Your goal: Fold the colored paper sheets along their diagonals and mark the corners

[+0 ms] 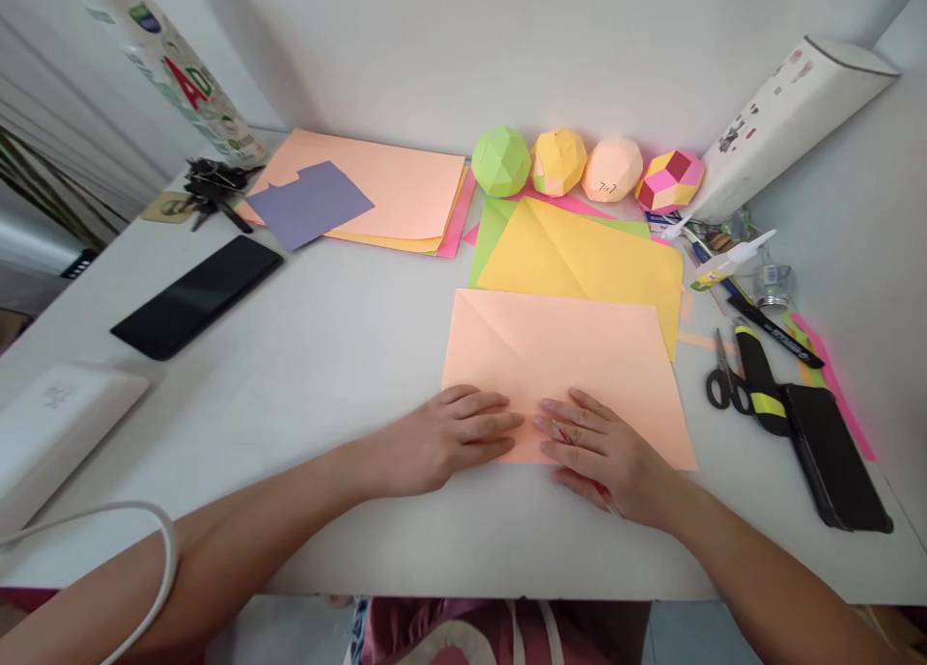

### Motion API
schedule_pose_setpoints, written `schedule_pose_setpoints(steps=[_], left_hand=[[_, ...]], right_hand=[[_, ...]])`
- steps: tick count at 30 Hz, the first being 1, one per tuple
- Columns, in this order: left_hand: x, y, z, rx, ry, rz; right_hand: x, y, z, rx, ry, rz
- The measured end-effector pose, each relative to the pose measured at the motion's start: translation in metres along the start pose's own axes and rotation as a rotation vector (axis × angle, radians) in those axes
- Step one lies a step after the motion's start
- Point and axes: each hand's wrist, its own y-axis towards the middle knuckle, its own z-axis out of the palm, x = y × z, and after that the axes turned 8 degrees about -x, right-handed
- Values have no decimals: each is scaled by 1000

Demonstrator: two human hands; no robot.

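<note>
A creased peach sheet of paper (565, 356) lies flat on the white table (340, 356) in front of me. My left hand (445, 436) rests palm down on its near edge with fingers stretched flat. My right hand (604, 453) lies flat beside it, fingertips almost touching the left ones, and a thin red pen (572, 445) runs between its fingers. A yellow sheet (586, 260) and a green sheet (492, 231) lie just beyond the peach one.
Several paper polyhedra (557, 161) line the wall. A stack of coloured sheets (391, 187) with a purple piece (308, 202) is at back left, near a phone (199, 293) and keys (210, 187). Scissors (724, 380), markers, glue and a dark case (832, 457) crowd the right.
</note>
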Motion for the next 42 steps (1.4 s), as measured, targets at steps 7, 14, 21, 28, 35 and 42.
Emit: schedule_pose_setpoints(steps=[7, 14, 21, 28, 35, 42], left_hand=[[1, -1, -1, 39, 27, 15], [1, -1, -3, 26, 15, 25], [1, -2, -2, 24, 18, 17], [1, -3, -2, 23, 29, 28], [0, -2, -2, 18, 24, 25], [1, -3, -2, 25, 18, 16]], right_hand=[[-1, 0, 4, -4, -11, 17], [-1, -1, 6, -36, -2, 32], [-2, 0, 5, -19, -3, 32], [-2, 0, 6, -26, 6, 44], [-2, 1, 6, -29, 22, 49], [-1, 1, 5, -23, 34, 70]])
